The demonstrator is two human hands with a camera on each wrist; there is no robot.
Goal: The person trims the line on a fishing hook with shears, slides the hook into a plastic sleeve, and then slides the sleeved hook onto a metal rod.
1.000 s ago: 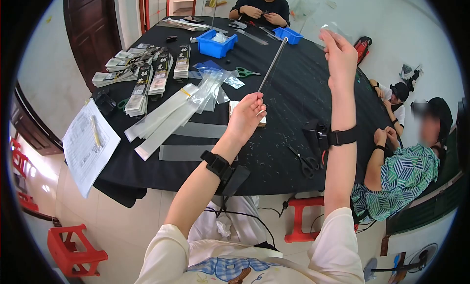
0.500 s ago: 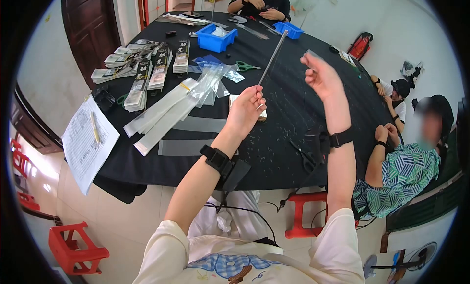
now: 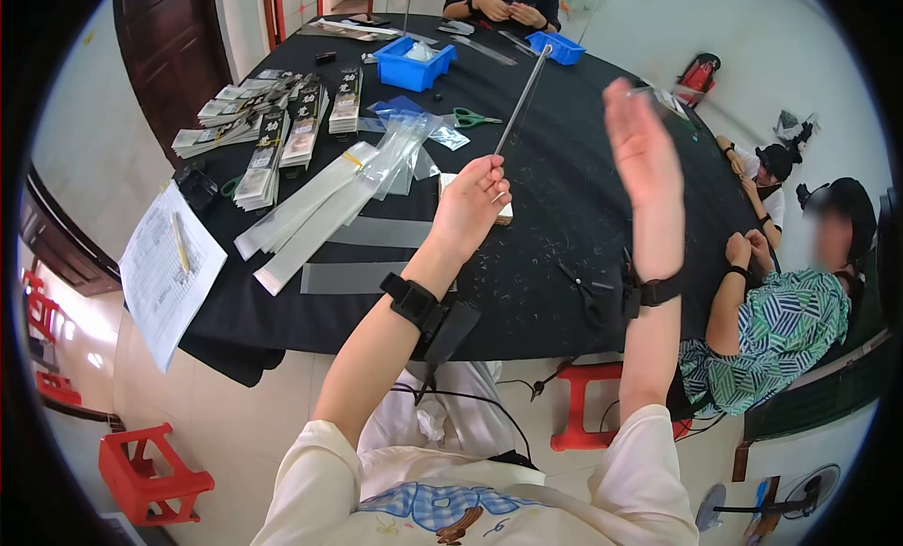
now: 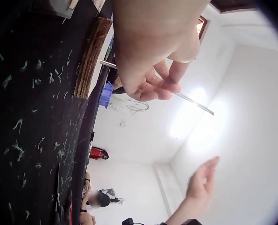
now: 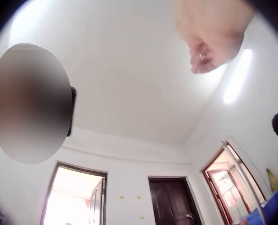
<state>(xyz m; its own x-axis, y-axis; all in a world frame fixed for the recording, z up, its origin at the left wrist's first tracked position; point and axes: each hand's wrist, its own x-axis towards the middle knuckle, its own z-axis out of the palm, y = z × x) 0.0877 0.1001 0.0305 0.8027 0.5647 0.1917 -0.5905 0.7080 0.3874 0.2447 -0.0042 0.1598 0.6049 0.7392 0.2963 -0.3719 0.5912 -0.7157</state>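
My left hand (image 3: pixel 468 207) pinches a slim metal rod (image 3: pixel 523 102) between thumb and fingers. In the left wrist view the rod (image 4: pixel 195 101) runs behind the fingers, its lower end at the white top of a layered brown block (image 4: pixel 92 61) on the table. Raised to the right of the rod is my right hand (image 3: pixel 646 151), blurred by motion. A faint clear plastic strip (image 3: pixel 698 107) trails from its fingertips. In the right wrist view the fingers of the right hand (image 5: pixel 213 44) look curled together, with a small glint between them.
Clear sleeves (image 3: pixel 324 203) and packaged card stacks (image 3: pixel 263 160) lie on the left of the black table, with a paper sheet (image 3: pixel 165 283) at its edge. Black scissors (image 3: pixel 588 297) lie at front right, green-handled scissors (image 3: pixel 475 118) farther back. A blue bin (image 3: pixel 412 66) stands behind; other people sit around.
My right hand first dips left toward the rod with the clear strip, then swings back right and turns. My left hand stays on the rod.
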